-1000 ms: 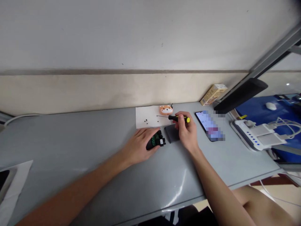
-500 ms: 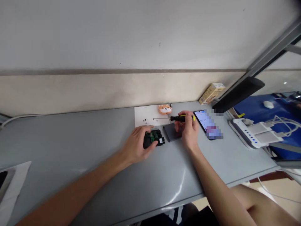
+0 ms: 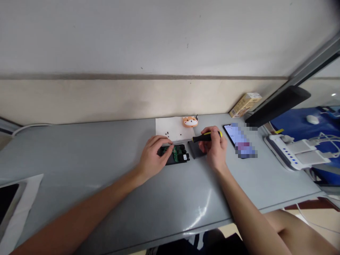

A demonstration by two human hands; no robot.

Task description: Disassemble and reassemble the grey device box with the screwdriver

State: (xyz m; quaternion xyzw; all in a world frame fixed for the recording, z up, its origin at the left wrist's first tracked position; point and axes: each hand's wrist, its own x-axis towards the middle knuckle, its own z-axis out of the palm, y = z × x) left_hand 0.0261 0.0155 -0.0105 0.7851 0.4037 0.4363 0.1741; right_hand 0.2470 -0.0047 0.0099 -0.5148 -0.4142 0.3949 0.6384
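My left hand (image 3: 152, 156) is curled over the left end of a small opened black device (image 3: 177, 154) with a green circuit board, holding it flat on the grey desk (image 3: 106, 170). My right hand (image 3: 214, 146) grips a black and yellow screwdriver (image 3: 206, 136), whose thin shaft points left toward the device. A dark grey cover plate (image 3: 195, 149) lies between the two hands. Behind them a white paper sheet (image 3: 174, 128) carries several tiny black screws (image 3: 167, 134).
An orange dog-shaped case (image 3: 190, 121) sits at the paper's right edge. A lit phone (image 3: 240, 140) lies right of my right hand, with a white power strip (image 3: 294, 154) beyond it. A yellow box (image 3: 244, 104) leans on the wall. A tablet on paper (image 3: 10, 198) lies at far left.
My left hand turned the black device to lie flat with the board facing up. The right hand brought the screwdriver tip leftward and down to the device.
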